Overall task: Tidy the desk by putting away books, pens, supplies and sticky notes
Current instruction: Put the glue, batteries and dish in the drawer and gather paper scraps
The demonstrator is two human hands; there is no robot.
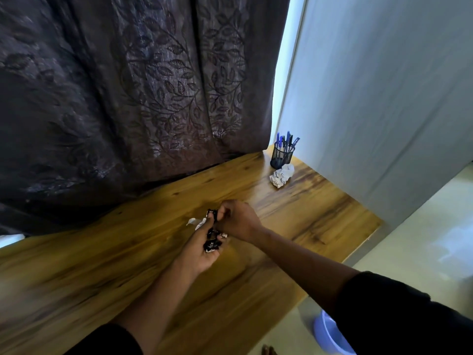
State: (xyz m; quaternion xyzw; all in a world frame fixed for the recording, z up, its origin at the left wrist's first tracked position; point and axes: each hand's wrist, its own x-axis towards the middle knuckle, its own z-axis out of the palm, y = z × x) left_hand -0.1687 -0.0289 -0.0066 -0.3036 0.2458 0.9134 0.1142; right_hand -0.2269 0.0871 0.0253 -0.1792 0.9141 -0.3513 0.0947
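Over the middle of the wooden desk (128, 265) my left hand (202, 252) lies palm up and cups small black and white crumpled scraps (212, 243). My right hand (236, 221) is just above it, fingers pinched on another black scrap (212, 213). A small white scrap (193, 221) lies on the desk just left of my fingers. At the far right corner stands a black mesh pen holder (281, 156) with several blue pens. A crumpled white paper ball (281, 176) rests in front of it.
A dark leaf-patterned curtain (140, 98) hangs along the desk's far edge. A pale wall (384, 111) borders the right end. Below the desk's right edge a blue plastic bin (330, 336) stands on the light floor (422, 239).
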